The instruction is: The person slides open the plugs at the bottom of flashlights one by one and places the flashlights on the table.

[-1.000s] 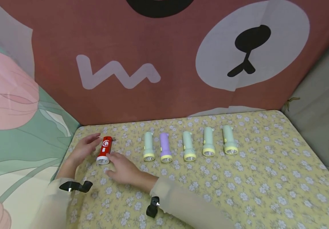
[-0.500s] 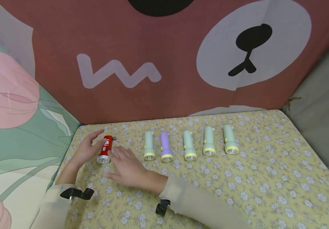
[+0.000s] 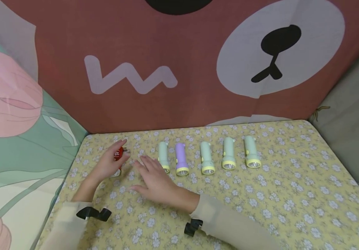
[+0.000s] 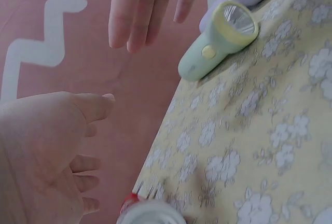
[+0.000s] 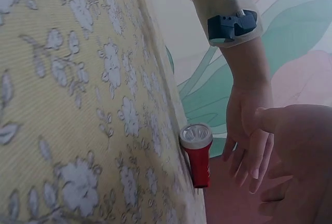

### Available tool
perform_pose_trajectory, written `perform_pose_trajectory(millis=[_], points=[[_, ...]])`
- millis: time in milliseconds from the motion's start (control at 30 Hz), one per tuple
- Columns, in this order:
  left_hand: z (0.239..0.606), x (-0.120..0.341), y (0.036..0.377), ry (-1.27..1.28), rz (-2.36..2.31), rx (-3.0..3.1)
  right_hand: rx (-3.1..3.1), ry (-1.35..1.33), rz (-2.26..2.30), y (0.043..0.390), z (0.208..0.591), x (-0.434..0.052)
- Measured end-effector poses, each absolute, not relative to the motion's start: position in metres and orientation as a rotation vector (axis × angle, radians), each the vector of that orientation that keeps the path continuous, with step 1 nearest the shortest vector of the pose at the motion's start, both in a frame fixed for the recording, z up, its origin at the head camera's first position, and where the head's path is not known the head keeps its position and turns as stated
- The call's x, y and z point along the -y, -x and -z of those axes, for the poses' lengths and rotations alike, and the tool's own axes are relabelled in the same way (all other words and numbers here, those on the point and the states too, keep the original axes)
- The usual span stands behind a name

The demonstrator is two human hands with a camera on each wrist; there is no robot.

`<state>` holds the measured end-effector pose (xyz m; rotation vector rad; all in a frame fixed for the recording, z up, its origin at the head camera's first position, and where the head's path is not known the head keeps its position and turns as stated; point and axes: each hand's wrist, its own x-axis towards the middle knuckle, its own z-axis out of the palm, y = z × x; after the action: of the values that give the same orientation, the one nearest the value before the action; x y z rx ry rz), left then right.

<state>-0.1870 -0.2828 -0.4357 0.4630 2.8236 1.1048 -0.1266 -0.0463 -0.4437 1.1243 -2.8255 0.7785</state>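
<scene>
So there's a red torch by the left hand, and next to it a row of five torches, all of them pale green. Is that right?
Not quite. The red torch does lie by the left hand, and the row has five, but only four are pale green; the second from the left is a purple torch. The head view shows it.

Red torch (image 3: 118, 154) — mostly hidden behind left hand (image 3: 108, 164) — lens barely showing.

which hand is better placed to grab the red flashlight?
Left. The left hand is right beside the red flashlight, fingers open. The right hand hovers apart, nearer the green flashlight.
</scene>
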Motion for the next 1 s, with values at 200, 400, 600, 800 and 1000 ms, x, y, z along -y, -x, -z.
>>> perform_pose_trajectory(millis=[200,400,600,800,1000], points=[[0.436,0.266,0.190,-0.500,-1.122,-2.789,2.842,-1.020,-0.878,0.131,0.449,0.031],[0.440,0.250,0.192,-0.496,-1.122,-2.772,2.881,-0.928,-0.968,0.134,0.454,0.022],[0.447,0.234,0.200,-0.518,-1.128,-2.744,2.921,-0.828,-1.088,0.135,0.457,0.020],[0.457,0.219,0.211,-0.521,-1.175,-2.681,2.889,-0.699,-1.140,0.134,0.464,0.022],[0.465,0.208,0.217,-0.517,-1.205,-2.653,2.897,-0.626,-1.189,0.134,0.471,0.026]])
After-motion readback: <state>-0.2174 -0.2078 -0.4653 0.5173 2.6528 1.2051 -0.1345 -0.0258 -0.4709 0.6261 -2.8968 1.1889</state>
